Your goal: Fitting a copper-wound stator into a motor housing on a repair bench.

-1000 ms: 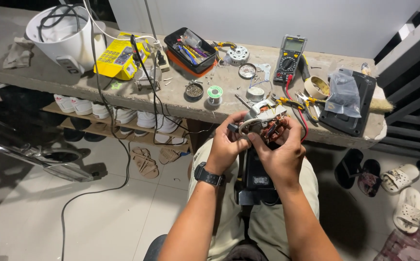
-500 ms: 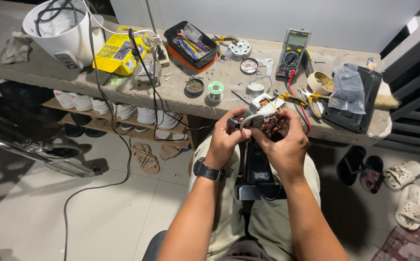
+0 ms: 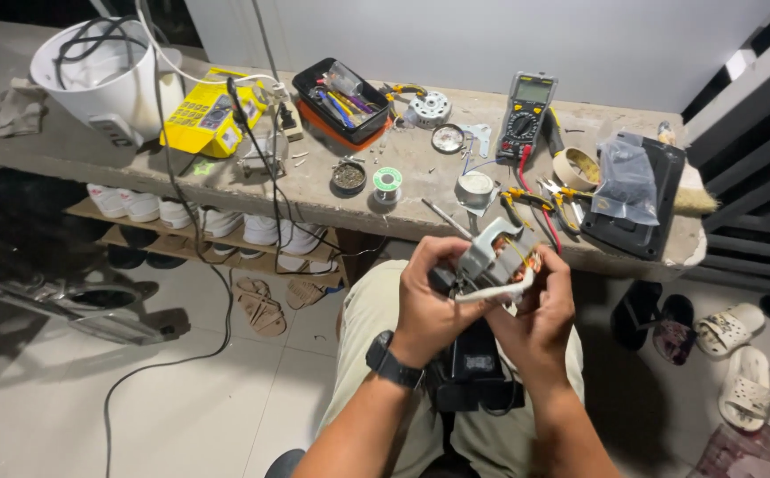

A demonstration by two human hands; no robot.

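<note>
Head camera view, looking down at a seated person's lap and a long concrete desk (image 3: pixel 66 150) that crosses the frame from 9 o'clock to 3 o'clock. Below the desk, a low shelf (image 3: pixel 181 243) carries a row of white shoes, and sandals (image 3: pixel 256 305) lie on the pale tiled floor. At 10 o'clock on the desk stands a white bucket (image 3: pixel 101 75) with black cable coiled inside. Just beside it, towards 11 o'clock, lies a yellow box (image 3: pixel 208 115). At 12 o'clock sits a black tray (image 3: pixel 345 102) of small tools, and near 1 o'clock a black multimeter (image 3: pixel 526 115) lies flat with its red lead trailing down. At 2 o'clock a clear plastic bag (image 3: pixel 628 181) rests on a black case (image 3: pixel 659 235). Near the desk's front edge lie a green-labelled solder spool (image 3: pixel 387 180) and a small round tin (image 3: pixel 348 177).

Both hands meet at the centre of the frame, just in front of the desk edge and above the lap. The left hand (image 3: pixel 429 305), with a dark watch (image 3: pixel 392 363) on its wrist, and the right hand (image 3: pixel 540 310) are clamped together around a small electric motor (image 3: pixel 491 261), grey metal with copper windings showing. Its thin shaft points up towards 11 o'clock. A black device (image 3: pixel 473 372) lies on the lap under the hands.
</note>
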